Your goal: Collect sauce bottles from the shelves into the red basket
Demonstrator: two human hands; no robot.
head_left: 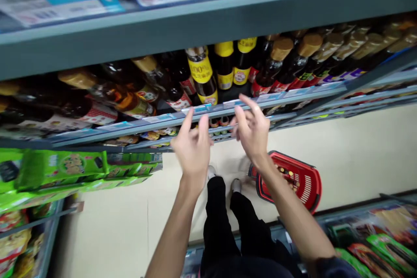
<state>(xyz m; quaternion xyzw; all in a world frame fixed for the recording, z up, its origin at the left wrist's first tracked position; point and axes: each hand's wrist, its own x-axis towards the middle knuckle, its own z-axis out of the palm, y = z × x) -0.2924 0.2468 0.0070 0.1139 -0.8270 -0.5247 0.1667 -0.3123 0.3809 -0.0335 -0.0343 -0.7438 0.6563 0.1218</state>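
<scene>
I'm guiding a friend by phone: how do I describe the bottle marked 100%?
Start at the bottle shelf in front of the person. Just past the left hand stands the leftmost of three yellow-labelled dark bottles. Its upper label clearly reads 100%, and it stands further forward than the two neighbours on its right.

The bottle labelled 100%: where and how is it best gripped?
Probably around the middle of the bottle, from the aisle side: it stands near the shelf edge, its yellow-capped neighbour sits farther back, leaving room alongside, and the upper shelf seems to hamper overhead access.
</scene>
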